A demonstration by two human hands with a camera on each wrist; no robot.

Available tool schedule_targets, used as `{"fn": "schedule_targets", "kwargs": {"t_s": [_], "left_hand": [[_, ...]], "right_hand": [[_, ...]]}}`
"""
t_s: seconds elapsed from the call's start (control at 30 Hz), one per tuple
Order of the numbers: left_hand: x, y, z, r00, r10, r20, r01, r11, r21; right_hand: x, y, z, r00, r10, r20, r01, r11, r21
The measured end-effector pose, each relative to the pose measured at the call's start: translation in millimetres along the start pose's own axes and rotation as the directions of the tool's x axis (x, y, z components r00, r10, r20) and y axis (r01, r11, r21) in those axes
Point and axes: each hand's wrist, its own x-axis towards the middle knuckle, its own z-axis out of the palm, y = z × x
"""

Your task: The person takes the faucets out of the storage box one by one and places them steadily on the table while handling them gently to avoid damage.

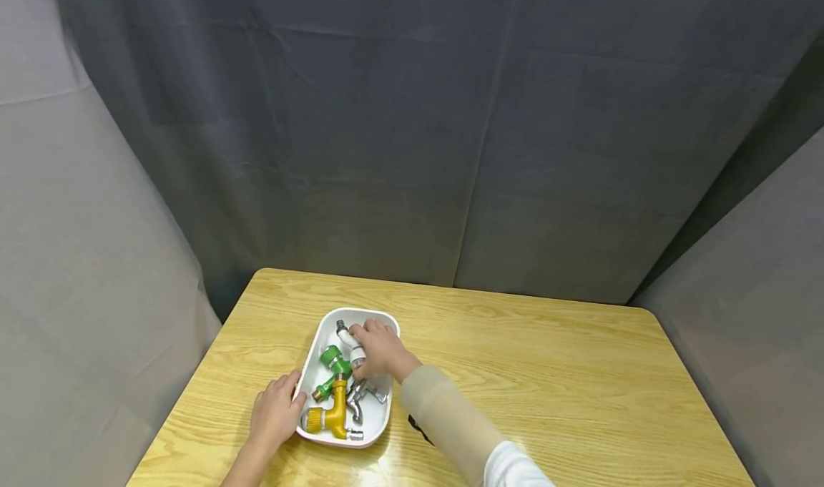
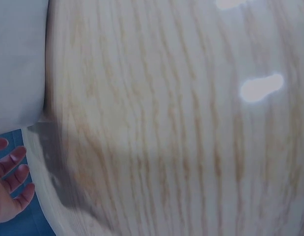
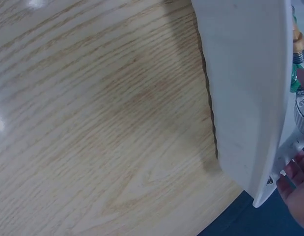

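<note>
A white tray (image 1: 312, 362) on the table holds several taps. My right hand (image 1: 381, 349) reaches in from the right and grips a white plastic tap (image 1: 350, 340), thumb by its round knob and fingers over the body. In the right wrist view the knob (image 3: 302, 112) shows between the thumb and the fingers (image 3: 295, 173). My left hand (image 1: 277, 410) rests against the tray's left side with its fingers extended. Below the white tap lie a green tap (image 1: 334, 359), a yellow tap (image 1: 336, 414) and a chrome tap (image 1: 356, 408), close together and partly overlapping.
The tray stands on the left part of a wooden table (image 1: 547, 372). A dark grey curtain (image 1: 412, 129) hangs behind the table, with lighter cloth (image 1: 96, 258) at the left and more (image 1: 753, 315) at the right.
</note>
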Motion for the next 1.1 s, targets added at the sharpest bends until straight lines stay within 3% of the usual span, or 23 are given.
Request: {"fn": "schedule_targets", "kwargs": {"t_s": [0.37, 0.67, 0.93, 1.1], "left_hand": [[-1.2, -1.2, 0.7, 1.0, 0.002, -0.001, -0.002, 1.0, 0.0], [-2.3, -1.3, -0.2, 1.0, 0.005, -0.004, -0.005, 1.0, -0.006], [-4.0, 0.6, 0.7, 1.0, 0.002, -0.001, -0.002, 1.0, -0.01], [-4.2, 0.6, 0.5, 1.0, -0.003, 0.005, 0.003, 1.0, -0.011]], "right_hand": [[-6, 4, -15, 0.995, -0.06, -0.079, 0.055, 0.996, -0.074], [-20, 13, -29, 0.992, -0.063, -0.112, 0.057, 0.997, -0.058], [-32, 30, -32, 0.985, -0.012, -0.173, 0.014, 1.0, 0.011], [-40, 44, -32, 0.968, 0.042, -0.246, -0.025, 0.997, 0.072]]}}
